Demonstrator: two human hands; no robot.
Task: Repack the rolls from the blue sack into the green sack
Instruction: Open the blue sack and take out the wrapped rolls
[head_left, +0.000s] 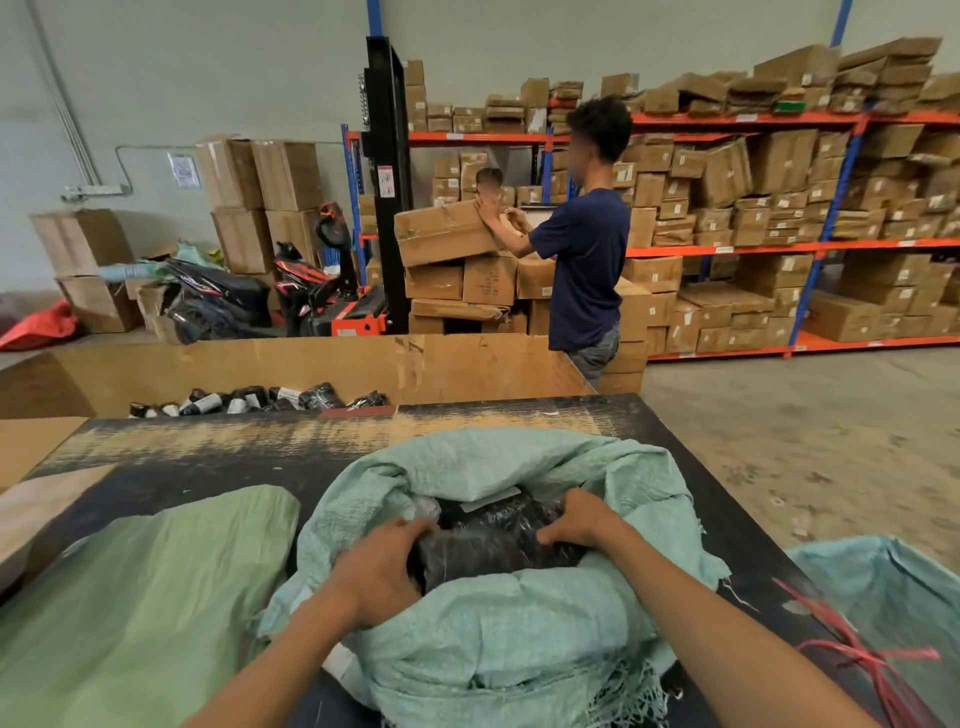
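The fingers (415, 530) of the left hand (382, 569) curl over the near-left end of a black wrapped roll (493, 545), and those of the right hand (571, 519) hook over its far-right end, so both hands hold the same bundle, one at each end, probably because it is too bulky for one. The roll lies in the open mouth of the blue sack (519, 623), whose rim is folded down around it, likely to keep the contents within reach. The sack stands on the near middle of the dark worktop (208, 457). Just to its left lies the green sack (145, 597), flat and seemingly not yet filled, close enough for a short transfer. At the near right lies another bluish sack (883, 587) with red string (872, 660).
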